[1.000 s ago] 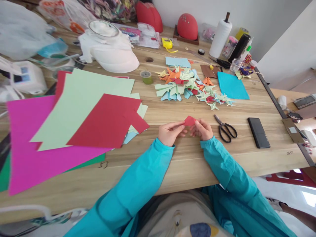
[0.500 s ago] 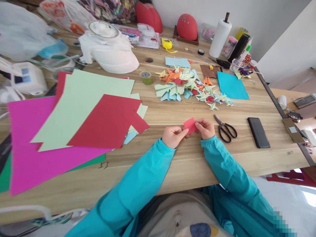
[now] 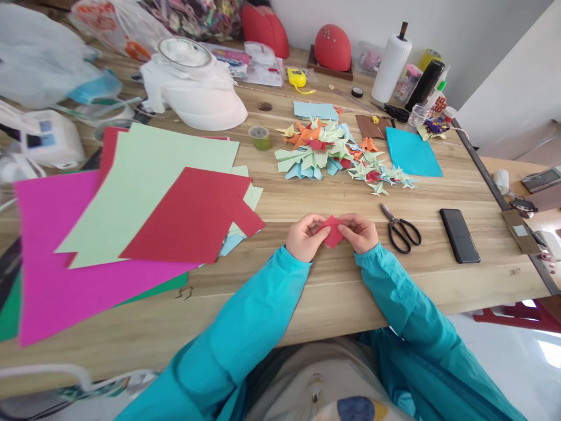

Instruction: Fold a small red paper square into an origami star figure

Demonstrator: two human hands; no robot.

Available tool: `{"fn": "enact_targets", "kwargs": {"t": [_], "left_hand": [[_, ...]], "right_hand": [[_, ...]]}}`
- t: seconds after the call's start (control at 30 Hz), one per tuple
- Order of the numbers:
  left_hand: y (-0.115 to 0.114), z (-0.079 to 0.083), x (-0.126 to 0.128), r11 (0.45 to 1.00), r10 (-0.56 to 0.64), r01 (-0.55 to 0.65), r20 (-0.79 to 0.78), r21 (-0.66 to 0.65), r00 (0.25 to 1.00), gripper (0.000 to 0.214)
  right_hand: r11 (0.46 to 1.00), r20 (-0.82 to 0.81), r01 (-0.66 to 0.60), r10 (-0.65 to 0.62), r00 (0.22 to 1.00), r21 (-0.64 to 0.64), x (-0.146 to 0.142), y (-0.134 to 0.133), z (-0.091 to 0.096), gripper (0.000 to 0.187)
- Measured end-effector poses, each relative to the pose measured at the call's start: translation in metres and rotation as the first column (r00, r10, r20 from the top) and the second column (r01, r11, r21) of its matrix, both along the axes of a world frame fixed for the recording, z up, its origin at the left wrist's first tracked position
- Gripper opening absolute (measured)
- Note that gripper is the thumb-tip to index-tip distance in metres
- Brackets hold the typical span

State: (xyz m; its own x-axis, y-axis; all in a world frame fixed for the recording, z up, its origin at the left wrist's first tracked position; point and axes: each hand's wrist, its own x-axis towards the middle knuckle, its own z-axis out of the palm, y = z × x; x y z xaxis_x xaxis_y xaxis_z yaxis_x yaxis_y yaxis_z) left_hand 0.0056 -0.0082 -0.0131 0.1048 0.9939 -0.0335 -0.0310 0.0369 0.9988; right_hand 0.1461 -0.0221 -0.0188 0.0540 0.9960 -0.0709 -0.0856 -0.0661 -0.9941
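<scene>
A small piece of red paper (image 3: 333,230), turned so one corner points away from me, is held just over the front of the wooden table. My left hand (image 3: 305,237) pinches its left side between thumb and fingers. On its right side, my right hand (image 3: 360,231) grips it the same way. Whether the paper carries creases cannot be made out. Black-handled scissors (image 3: 401,229) lie a little to the right of my right hand. Beyond both hands is a heap of folded paper pieces (image 3: 324,149) in green, orange, red and blue.
Large sheets of coloured paper, a red sheet (image 3: 193,216) and a magenta sheet (image 3: 65,280) among them, cover the table's left. A phone (image 3: 459,235) lies at right. Farther back are a blue square of paper (image 3: 413,152), a white cap (image 3: 205,96) and a yellow tape measure (image 3: 297,77).
The red paper has turned from a flat-lying square to a corner-up diamond. My right hand has shifted slightly left, and both thumbs now press on the paper's front.
</scene>
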Motion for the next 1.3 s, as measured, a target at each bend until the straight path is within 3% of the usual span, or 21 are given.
{"fn": "enact_targets", "kwargs": {"t": [0.23,0.47,0.8,0.9,1.07,1.3], "left_hand": [[0.001,-0.002,-0.001,0.978,-0.022,0.06,0.186,-0.201,0.982,0.027],[0.002,-0.005,-0.001,0.949,0.021,0.073,0.29,-0.308,0.957,0.031],[0.003,-0.008,-0.003,0.964,-0.015,0.083,0.262,-0.251,0.965,0.029],[0.003,-0.006,-0.004,0.954,-0.073,0.164,0.338,-0.25,0.938,0.034],[0.002,-0.001,-0.006,0.908,-0.268,0.378,0.44,-0.182,0.857,0.054],[0.0,-0.001,-0.004,0.923,-0.25,0.345,0.413,-0.171,0.875,0.055]], "right_hand": [[0.998,0.036,-0.016,0.014,0.999,0.063,0.001,-0.001,0.001,0.019],[1.0,0.007,-0.025,0.025,1.0,0.004,0.001,-0.002,0.004,0.024],[0.997,-0.025,-0.072,0.073,0.997,0.03,0.007,0.003,-0.004,0.02],[1.0,-0.04,-0.022,0.023,0.999,0.022,0.007,0.003,-0.001,0.015],[0.998,-0.105,0.039,-0.044,0.994,-0.045,0.009,0.009,-0.002,0.016],[0.996,-0.156,0.008,-0.022,0.988,-0.089,0.011,0.008,-0.002,0.02]]}}
